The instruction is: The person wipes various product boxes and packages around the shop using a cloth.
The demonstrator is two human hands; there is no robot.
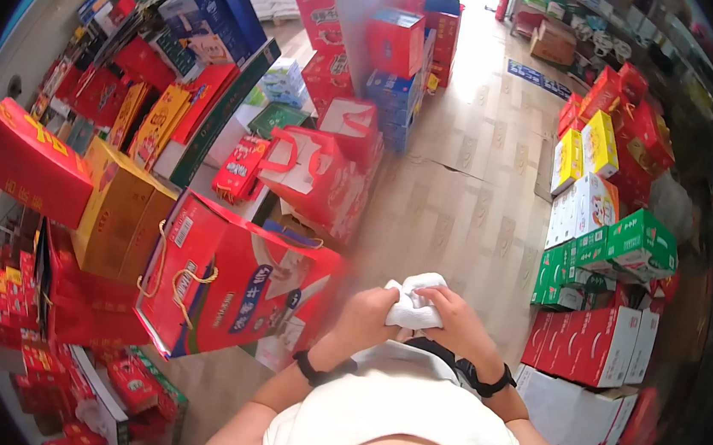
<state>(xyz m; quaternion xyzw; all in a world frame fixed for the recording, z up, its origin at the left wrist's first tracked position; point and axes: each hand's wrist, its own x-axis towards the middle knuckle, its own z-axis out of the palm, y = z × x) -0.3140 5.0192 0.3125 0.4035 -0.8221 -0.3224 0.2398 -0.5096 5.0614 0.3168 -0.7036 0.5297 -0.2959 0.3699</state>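
A folded white cloth (pixel 416 304) is bunched up in front of my body, held between both hands. My left hand (pixel 367 316) grips its left side, with the fingers partly hidden behind the folds. On the other side, my right hand (pixel 456 320) has its fingers bent over the cloth's right edge. To the left of my hands stands a large red gift bag (pixel 235 284) with rope handles.
Stacked gift boxes and red bags (pixel 314 175) line the left side. Along the right are green boxes (pixel 607 251), yellow boxes (pixel 586 154) and red-and-white cartons (pixel 589 344). A tiled floor aisle (pixel 452 206) runs between them toward a bright opening.
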